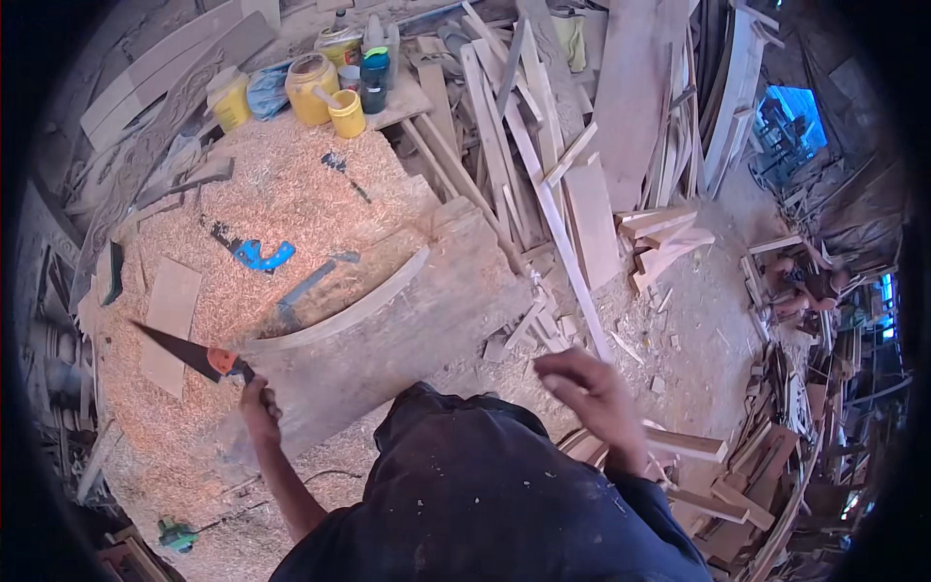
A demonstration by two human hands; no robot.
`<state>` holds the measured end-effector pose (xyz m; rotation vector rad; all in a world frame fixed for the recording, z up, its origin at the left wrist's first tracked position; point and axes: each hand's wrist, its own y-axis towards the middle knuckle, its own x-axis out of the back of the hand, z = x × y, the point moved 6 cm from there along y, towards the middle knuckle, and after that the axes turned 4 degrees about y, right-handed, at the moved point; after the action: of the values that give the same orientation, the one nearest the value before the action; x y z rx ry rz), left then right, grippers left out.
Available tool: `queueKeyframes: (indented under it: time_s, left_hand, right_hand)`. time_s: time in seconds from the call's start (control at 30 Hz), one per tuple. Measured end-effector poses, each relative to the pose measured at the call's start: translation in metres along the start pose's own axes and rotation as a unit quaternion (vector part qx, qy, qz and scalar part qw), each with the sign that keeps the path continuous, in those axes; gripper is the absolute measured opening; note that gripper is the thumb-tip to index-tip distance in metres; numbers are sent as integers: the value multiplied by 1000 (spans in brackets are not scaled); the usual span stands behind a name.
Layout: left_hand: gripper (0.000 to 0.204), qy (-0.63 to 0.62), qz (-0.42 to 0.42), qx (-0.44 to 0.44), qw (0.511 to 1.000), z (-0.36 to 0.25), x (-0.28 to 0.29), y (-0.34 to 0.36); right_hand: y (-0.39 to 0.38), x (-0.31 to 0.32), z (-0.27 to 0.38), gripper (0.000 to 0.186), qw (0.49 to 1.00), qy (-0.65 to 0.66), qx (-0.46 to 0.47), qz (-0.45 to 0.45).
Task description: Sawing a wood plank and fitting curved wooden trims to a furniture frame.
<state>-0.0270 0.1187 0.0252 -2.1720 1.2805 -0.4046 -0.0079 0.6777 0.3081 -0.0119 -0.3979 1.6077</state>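
My left hand [260, 407] is closed around the handle of a hand saw [189, 351] with an orange and black grip. Its dark blade points away to the left, above a thin flat board [170, 320] lying in the shavings. On the right, my right hand [592, 393] is held in the air with its fingers loosely bent and apart, nothing seen in it. The near end of a long pale strip of wood [567, 257] lies close beyond it. A curved wooden piece [364, 308] rests along the work board [388, 339] ahead of me.
Shavings cover the bench, where a blue-handled saw [260, 255] and a grey metal strip [305, 291] lie. Yellow tubs [310, 92] and a dark bottle [374, 80] stand at the back. Planks [630, 107] lean behind; offcuts litter the floor. Another person [810, 286] sits far right.
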Motion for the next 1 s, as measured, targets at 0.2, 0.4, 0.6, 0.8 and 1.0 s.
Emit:
queueKeyframes:
  time_s: [0.2,0.4,0.6,0.8,1.0]
  left_hand:
    - [38,90,225,-125,962,1,-208,-111]
    - [36,180,638,-44,747,21,-413,-287]
    - [39,515,315,-437,667,31,-398,-145]
    - [61,687,-27,-524,503,-26,-320,28]
    - [52,766,94,-369,518,8,-337,90]
  right_hand:
    - [7,-9,-84,33,992,112,-44,51]
    - [31,9,-128,36,952,280,65,-101]
    - [-35,71,-198,27,910,268,-150,-277]
    - [-83,74,-211,45,910,211,-193,-299]
    - [-78,36,-170,70,916,196,-128,-327]
